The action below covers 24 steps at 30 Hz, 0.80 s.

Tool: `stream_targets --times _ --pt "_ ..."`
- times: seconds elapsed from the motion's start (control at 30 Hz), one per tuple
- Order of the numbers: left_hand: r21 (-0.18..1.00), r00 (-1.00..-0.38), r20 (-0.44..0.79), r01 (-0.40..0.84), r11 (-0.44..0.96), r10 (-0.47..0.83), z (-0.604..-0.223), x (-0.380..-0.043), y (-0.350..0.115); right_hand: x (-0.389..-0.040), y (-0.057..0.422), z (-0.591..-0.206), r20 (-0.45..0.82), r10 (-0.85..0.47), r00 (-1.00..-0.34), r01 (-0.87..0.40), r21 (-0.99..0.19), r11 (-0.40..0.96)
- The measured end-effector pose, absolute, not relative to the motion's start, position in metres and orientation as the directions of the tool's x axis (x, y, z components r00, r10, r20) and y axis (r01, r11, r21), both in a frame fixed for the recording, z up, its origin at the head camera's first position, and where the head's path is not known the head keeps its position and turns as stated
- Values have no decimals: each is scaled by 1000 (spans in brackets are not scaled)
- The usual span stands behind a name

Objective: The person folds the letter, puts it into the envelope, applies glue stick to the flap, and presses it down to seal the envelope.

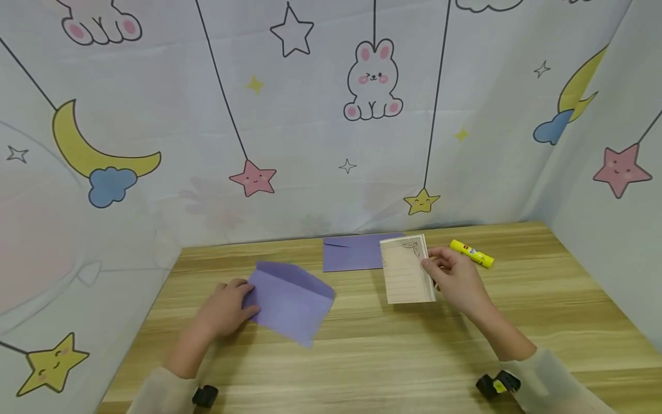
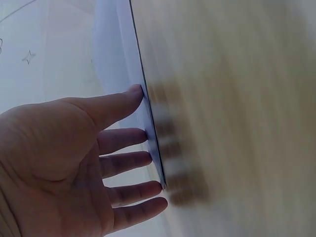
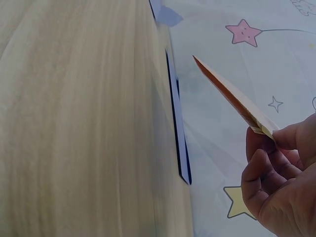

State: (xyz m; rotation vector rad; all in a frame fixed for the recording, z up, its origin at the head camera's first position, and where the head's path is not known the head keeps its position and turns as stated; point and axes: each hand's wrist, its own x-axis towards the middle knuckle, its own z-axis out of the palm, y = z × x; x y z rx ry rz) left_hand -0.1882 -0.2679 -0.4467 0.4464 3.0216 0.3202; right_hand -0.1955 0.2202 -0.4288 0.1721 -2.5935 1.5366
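Observation:
A purple envelope [image 1: 289, 310] with its flap raised lies on the table, left of the middle. My left hand [image 1: 227, 307] rests on its left edge; in the left wrist view the fairly straight thumb [image 2: 116, 104] and fingertips touch the envelope's edge [image 2: 143, 84]. With my right hand [image 1: 457, 282] I pinch the right edge of a folded cream card [image 1: 403, 276], printed with lines and a corner scroll. The right wrist view shows the card [image 3: 229, 94] edge-on, held up off the table between thumb and fingers.
Behind the card lies a second purple envelope [image 1: 351, 256], partly covered by it in the head view. A yellow glue stick [image 1: 472, 253] lies beyond my right hand. A printed cloth backdrop [image 1: 320, 126] rises along the table's [image 1: 362, 362] back edge.

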Motion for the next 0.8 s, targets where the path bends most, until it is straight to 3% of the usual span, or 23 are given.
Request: stream_targets --times 0.17,0.47,0.8 --pt "261 -963 -48 245 934 266 -449 -179 -256 -194 220 -431 167 -39 -985 -164 -860 482" --pt "280 -993 -110 1 960 33 -451 -178 -255 -196 216 -434 183 -46 -982 -182 -855 486" --pt "332 -979 -201 -78 940 -10 -446 -186 -257 -197 211 -433 165 -43 -985 -165 -859 486"
